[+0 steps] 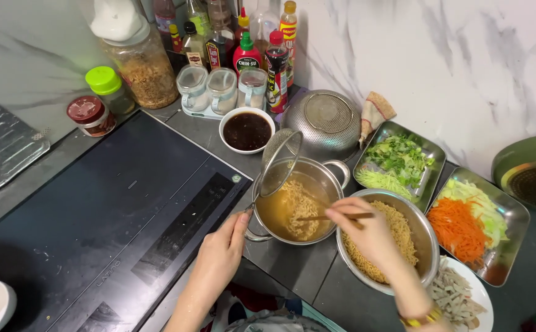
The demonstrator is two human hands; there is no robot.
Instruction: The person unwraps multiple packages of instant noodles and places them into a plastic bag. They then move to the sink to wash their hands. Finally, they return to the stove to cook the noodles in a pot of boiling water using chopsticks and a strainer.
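Note:
My left hand (222, 246) grips the handle of a round mesh skimmer (279, 154) that tilts over a steel pot (332, 179) of yellow broth and noodles (299, 210). My right hand (366, 230) holds wooden chopsticks (322, 216) whose tips reach into the noodles in the pot. Just right of the pot, partly under my right hand, stands a steel bowl (426, 237) filled with drained noodles (400, 227).
A black induction cooktop (108, 209) fills the left. Behind the pot are a bowl of dark sauce (247, 130), an upturned steel colander (329, 123), and bottles and jars. Trays of greens (400, 161) and carrot with cabbage (474, 222), and a plate of sliced food (458, 295), lie right.

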